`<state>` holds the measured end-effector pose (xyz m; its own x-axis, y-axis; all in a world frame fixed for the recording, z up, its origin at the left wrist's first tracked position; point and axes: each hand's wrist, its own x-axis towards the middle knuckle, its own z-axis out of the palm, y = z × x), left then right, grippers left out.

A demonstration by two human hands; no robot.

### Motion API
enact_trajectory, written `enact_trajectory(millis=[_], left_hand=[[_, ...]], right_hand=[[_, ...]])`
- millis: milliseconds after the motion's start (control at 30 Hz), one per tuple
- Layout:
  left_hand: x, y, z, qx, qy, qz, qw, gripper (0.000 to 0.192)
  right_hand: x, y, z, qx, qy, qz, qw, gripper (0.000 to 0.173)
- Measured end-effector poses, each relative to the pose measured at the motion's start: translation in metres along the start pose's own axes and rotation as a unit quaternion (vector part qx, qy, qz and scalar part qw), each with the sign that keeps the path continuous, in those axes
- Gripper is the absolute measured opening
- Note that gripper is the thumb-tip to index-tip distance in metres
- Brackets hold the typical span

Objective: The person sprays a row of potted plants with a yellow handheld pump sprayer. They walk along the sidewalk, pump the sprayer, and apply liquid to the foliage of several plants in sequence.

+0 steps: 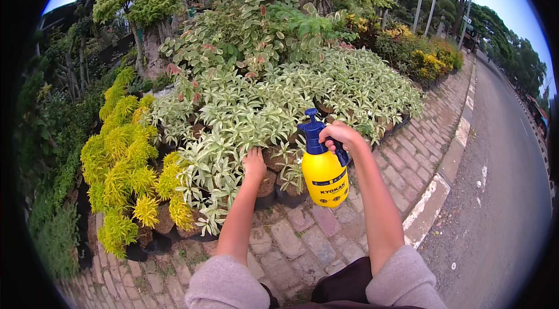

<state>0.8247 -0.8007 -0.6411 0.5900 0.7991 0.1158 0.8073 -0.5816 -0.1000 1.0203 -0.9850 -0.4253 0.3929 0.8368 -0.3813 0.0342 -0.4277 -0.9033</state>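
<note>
My right hand (339, 137) grips the dark blue handle of a yellow Kyokan pump spray bottle (325, 178), held upright above the paving. To its left, my left hand (254, 164) reaches into the front of a bed of variegated green-and-white potted plants (244, 108). Its fingertips are partly among the leaves, and whether they grip a leaf or stem I cannot tell. Just below and right of that hand sit black plastic grow bags of soil (290, 193), one with a small variegated plant. Yellow-green feathery potted plants (126, 165) stand to the left.
Brick paving (297, 248) runs under me and along the bed's right side. A worn painted kerb (428, 204) separates it from an asphalt road (498, 178) on the right. Taller shrubs and a thick-trunked tree (153, 51) rise behind the pots, with posts farther back.
</note>
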Motion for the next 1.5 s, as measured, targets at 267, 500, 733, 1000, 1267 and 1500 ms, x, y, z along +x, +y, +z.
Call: enact_trajectory(millis=[267, 500, 733, 1000, 1267, 1500], left_hand=[[-0.002, 0.0, 0.0, 0.011, 0.01, 0.012, 1.0, 0.068], [0.0, 0.001, 0.001, -0.002, -0.007, 0.001, 1.0, 0.061], [-0.006, 0.002, -0.006, -0.021, 0.004, -0.003, 1.0, 0.057], [-0.007, 0.002, -0.005, 0.001, 0.014, 0.005, 1.0, 0.058], [-0.003, 0.006, -0.005, 0.006, -0.006, 0.013, 1.0, 0.06], [-0.005, 0.004, -0.045, 0.045, -0.058, 0.097, 0.993, 0.062]], right_hand=[[0.005, 0.009, 0.003, -0.034, -0.01, 0.061, 0.998, 0.011], [0.009, 0.008, -0.005, 0.102, 0.088, -0.068, 0.989, 0.012], [0.004, 0.004, -0.002, 0.016, 0.037, -0.013, 0.999, 0.011], [-0.007, 0.005, 0.007, -0.04, 0.016, 0.019, 0.999, 0.011], [-0.003, 0.002, -0.002, 0.09, 0.096, -0.086, 0.988, 0.015], [0.009, 0.018, 0.006, -0.013, -0.001, -0.016, 1.0, 0.008]])
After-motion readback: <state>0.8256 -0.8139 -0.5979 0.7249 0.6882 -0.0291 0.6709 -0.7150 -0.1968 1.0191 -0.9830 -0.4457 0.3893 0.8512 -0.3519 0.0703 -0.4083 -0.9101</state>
